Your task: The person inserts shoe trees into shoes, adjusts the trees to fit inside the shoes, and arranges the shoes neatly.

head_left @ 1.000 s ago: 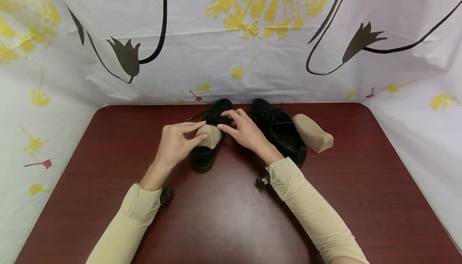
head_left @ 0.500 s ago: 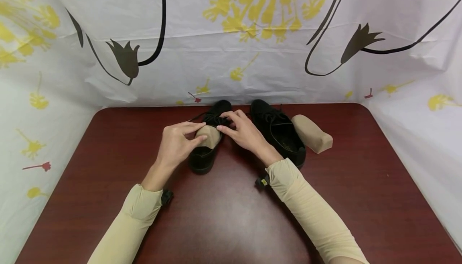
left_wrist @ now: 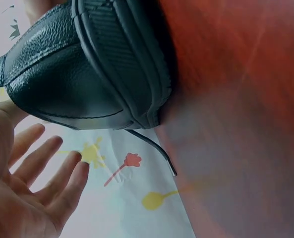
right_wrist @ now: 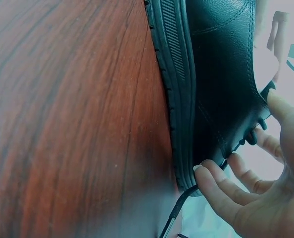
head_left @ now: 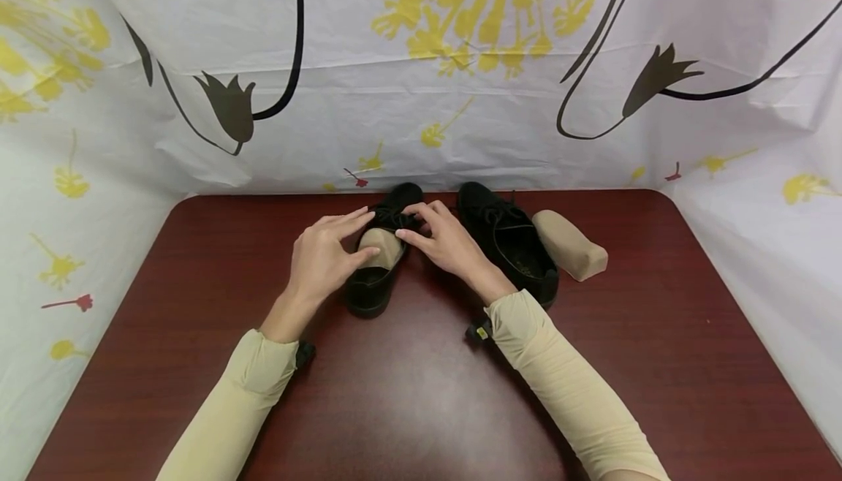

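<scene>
A black lace-up shoe (head_left: 370, 297) stands toe away at the table's back, left of centre. Inside its opening sits a beige shoe insert (head_left: 381, 245), its rear end showing. My left hand (head_left: 322, 258) is beside this shoe, fingers extended and spread, thumb at the insert. Those fingers reach past the shoe's side in the left wrist view. My right hand (head_left: 446, 240) holds the shoe at its tongue and laces, thumb by the tongue's top edge. In the right wrist view its fingertips (right_wrist: 206, 171) lie along the shoe's side near a lace (right_wrist: 179, 208).
A second black shoe (head_left: 546, 287), its opening showing the insole, stands to the right. Another beige insert (head_left: 571, 243) lies against its right side. Behind the dark red table (head_left: 421, 408) hangs a patterned white cloth (head_left: 368, 115).
My left hand's fingers have moved forward and spread away from the thumb, off the tongue's edge, uncovering more of the insert. My right hand keeps its place on the shoe.
</scene>
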Demonstrator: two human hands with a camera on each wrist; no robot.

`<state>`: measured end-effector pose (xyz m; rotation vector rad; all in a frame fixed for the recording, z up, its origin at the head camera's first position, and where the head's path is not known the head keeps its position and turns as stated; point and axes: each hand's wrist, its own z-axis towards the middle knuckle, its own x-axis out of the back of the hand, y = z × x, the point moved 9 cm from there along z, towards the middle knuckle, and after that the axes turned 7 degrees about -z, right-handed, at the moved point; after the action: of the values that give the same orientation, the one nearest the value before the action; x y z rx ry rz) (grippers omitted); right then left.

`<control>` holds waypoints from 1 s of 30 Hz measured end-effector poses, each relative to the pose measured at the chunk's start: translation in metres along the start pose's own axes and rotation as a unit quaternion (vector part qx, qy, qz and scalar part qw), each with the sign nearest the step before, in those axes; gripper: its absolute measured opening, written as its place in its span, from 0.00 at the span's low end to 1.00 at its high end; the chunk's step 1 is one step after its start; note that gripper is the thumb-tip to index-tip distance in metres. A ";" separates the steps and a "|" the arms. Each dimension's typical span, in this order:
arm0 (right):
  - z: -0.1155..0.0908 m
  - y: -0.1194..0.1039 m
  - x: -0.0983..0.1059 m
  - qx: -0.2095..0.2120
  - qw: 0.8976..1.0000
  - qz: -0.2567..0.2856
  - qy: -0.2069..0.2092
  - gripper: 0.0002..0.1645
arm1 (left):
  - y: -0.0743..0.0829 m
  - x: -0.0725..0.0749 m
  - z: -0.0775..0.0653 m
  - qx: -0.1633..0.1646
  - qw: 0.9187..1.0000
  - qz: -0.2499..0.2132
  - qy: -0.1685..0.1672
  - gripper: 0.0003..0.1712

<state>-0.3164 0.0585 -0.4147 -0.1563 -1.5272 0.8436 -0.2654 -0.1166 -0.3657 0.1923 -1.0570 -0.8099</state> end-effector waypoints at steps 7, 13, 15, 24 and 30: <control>-0.001 -0.002 0.000 0.000 1.000 0.001 -0.003 0.28 | -0.004 -0.003 0.004 0.019 1.000 0.010 -0.021 0.38; -0.001 -0.001 0.002 -0.001 1.000 0.010 -0.001 0.28 | -0.006 -0.004 0.008 0.028 0.999 0.012 -0.029 0.40; 0.000 -0.001 0.002 -0.001 1.000 0.012 0.000 0.28 | -0.007 -0.004 0.008 0.027 0.999 0.013 -0.029 0.40; 0.000 -0.002 0.001 0.004 1.000 0.012 -0.001 0.28 | -0.014 -0.012 0.011 0.038 0.998 0.009 -0.050 0.42; 0.000 -0.001 0.002 0.011 1.000 0.013 -0.001 0.28 | -0.020 -0.017 0.014 0.066 0.995 0.004 -0.079 0.43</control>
<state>-0.3164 0.0586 -0.4124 -0.1589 -1.5200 0.8805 -0.2913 -0.1161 -0.3814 0.2377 -1.2608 -0.7574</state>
